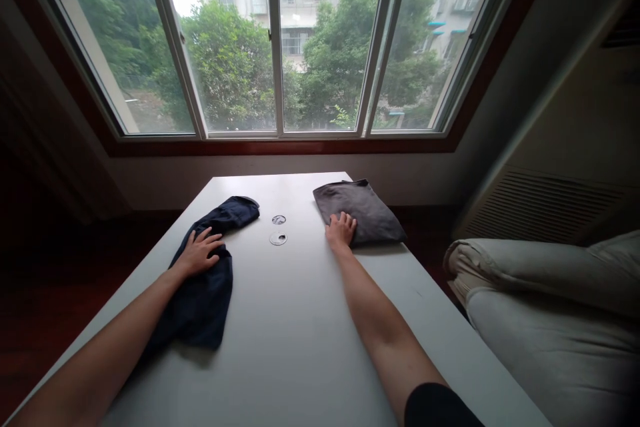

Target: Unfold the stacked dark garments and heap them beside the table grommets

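Hands lay flat on two separate cloths on a white table. Left hand was palm down, fingers spread, resting on a dark blue cloth; nothing pinched, just pressed on top. That cloth was long and rumpled, running from near the left forearm up toward the table's far left part, its far end folded over. Right hand was palm down too, fingers slightly spread, on the near left corner of a grey cloth; fingertips on the fabric, heel of the hand on bare table. Grey cloth looked folded into a rough rectangle, lying flat at the far right part of the table, close to the right edge. The two cloths sat well apart. Between them, two small round discs were set in the tabletop, one just behind the other. Big window stood beyond the table, trees and buildings outside. Pale cushion or bedding sat just beside the table on the right.
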`<action>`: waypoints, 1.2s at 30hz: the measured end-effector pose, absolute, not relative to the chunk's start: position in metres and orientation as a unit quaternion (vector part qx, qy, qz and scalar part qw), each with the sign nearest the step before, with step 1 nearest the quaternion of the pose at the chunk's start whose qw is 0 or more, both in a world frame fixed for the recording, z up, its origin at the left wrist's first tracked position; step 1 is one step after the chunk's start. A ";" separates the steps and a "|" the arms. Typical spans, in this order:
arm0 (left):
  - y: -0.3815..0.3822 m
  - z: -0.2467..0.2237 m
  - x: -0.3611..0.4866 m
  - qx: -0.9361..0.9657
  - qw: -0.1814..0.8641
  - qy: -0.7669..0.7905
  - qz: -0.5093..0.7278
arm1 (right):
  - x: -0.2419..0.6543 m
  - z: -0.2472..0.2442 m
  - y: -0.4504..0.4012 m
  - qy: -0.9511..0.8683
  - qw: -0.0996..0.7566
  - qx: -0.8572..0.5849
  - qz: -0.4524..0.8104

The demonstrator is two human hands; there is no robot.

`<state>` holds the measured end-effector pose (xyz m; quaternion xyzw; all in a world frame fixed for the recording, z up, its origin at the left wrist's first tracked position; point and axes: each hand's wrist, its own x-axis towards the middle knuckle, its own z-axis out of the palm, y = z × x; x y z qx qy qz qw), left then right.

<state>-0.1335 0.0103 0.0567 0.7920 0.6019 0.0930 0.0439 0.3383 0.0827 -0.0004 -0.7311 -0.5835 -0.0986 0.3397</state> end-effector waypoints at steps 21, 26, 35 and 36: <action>0.011 0.085 -0.053 0.697 0.206 0.588 0.356 | 0.271 0.178 -0.011 -0.762 0.257 -0.107 0.585; -0.022 0.055 -0.013 0.717 0.326 0.557 0.264 | 0.266 0.159 0.007 -0.792 0.253 -0.215 0.512; -0.123 0.095 0.045 0.763 0.389 0.490 0.163 | 0.309 0.058 0.063 -0.573 0.282 -0.750 0.172; -0.134 0.111 0.049 0.748 0.455 0.458 0.153 | 0.312 0.053 0.064 -0.569 0.275 -0.755 0.173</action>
